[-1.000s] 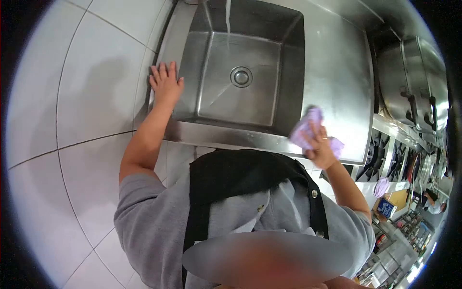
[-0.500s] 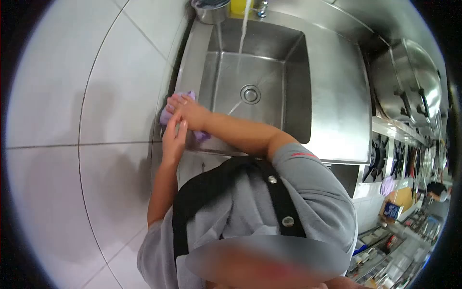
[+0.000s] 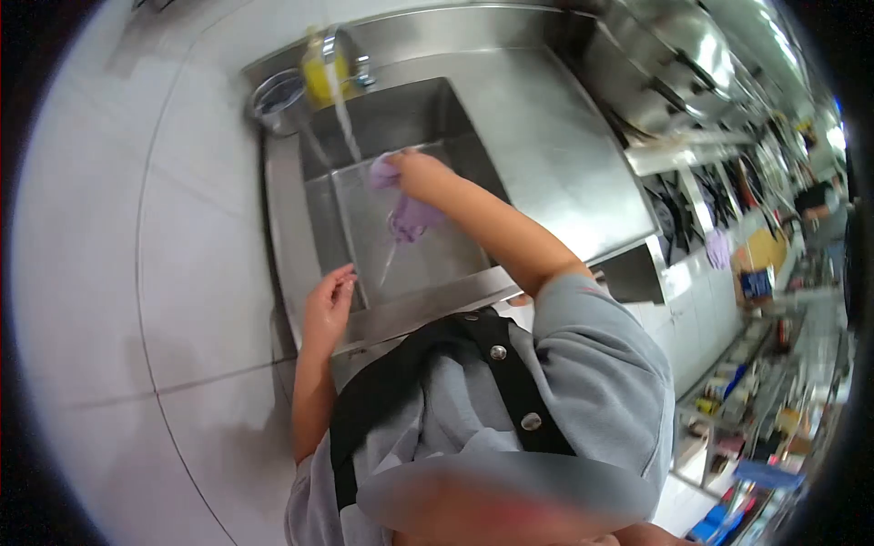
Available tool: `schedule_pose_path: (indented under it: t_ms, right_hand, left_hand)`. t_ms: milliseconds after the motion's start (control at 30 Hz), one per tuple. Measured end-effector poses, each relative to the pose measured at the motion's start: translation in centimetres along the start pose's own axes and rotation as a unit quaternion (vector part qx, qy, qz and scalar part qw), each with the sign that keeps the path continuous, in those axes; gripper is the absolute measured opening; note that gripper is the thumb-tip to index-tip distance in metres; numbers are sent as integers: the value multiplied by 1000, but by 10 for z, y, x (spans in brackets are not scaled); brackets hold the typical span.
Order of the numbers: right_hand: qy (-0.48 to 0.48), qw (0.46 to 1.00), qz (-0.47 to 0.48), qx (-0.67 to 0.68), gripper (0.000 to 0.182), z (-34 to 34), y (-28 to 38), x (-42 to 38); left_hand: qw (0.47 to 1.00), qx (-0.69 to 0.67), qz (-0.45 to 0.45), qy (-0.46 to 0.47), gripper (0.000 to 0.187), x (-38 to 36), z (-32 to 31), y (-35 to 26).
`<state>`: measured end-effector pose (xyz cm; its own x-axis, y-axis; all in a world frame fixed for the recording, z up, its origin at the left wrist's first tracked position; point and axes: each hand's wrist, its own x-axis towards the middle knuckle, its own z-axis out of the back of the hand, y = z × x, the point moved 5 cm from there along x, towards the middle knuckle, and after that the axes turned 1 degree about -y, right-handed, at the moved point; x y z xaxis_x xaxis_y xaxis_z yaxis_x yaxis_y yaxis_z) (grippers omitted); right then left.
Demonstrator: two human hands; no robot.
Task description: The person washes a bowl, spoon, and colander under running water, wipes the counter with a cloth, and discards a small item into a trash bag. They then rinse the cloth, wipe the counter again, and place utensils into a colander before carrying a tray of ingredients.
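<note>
A wet-looking purple cloth [image 3: 414, 218] hangs from my right hand [image 3: 423, 175] over the basin of the steel sink [image 3: 391, 323]. The fingers of that hand are closed on the cloth's upper part, and its lower end dangles inside the basin. Beside them, a stream of water [image 3: 347, 132] runs from the tap [image 3: 362, 71] into the sink. My left hand [image 3: 328, 305] is at the sink's near left rim, fingers loosely bent and apart from the thumb, with nothing in it.
Behind the basin's left corner stand a metal pot [image 3: 280, 102] and a bottle of yellow liquid [image 3: 319, 80]. A steel drainboard [image 3: 564, 146] extends to the right, with a large lidded pot [image 3: 637, 73] beyond it. Stove burners [image 3: 674, 218] lie farther right. White tiled wall borders the left.
My right hand has lifted the purple cloth off the sink's left rim and carried it over the basin. The left hand has separated from the right. The view has turned.
</note>
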<state>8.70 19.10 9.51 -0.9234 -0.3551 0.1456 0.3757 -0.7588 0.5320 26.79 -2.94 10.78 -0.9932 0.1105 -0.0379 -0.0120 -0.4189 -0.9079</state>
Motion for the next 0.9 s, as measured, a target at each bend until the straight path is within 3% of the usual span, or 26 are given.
schedule_pose_path:
  t_ms: [33,133,233,300,367,467,533,633,733,800,900]
  right_hand:
    - [-54,996,-59,-37,31,35,-15,-36]
    - [-57,962,-46,-262,43,77,-72,-127]
    - [-30,965,-131,-225,48,84,-166,-225]
    - [-67,916,-354,-176,53,116,-253,-276]
    - [-106,834,-428,-332,51,162,-305,-330]
    - [-116,790,-461,-388,51,206,-335,-356]
    - [-190,806,-451,-332,54,197,-340,-327]
    - [-184,893,-340,-228,69,163,-320,-260]
    - [-108,960,-183,-183,72,137,-262,-221]
    - [-59,982,-93,-154,74,128,-215,-222]
    - [-4,992,-1,-128,71,129,-186,-248]
  left_hand:
    - [999,-16,-13,25,28,14,-10,-9]
    - [996,-11,-78,48,26,60,-50,-38]
    - [982,32,-143,115,25,86,-99,-92]
    - [973,67,-160,154,26,97,-133,-118]
    - [964,74,-176,184,26,105,-161,-131]
    - [962,61,-182,196,26,125,-198,-132]
    - [973,8,-141,184,27,140,-216,-118]
    - [980,-125,-49,148,35,179,-229,-109]
    - [981,-186,59,20,46,222,-224,-101]
    - [958,-278,59,-27,55,256,-213,-87]
    - [938,-308,92,-133,71,314,-189,-50]
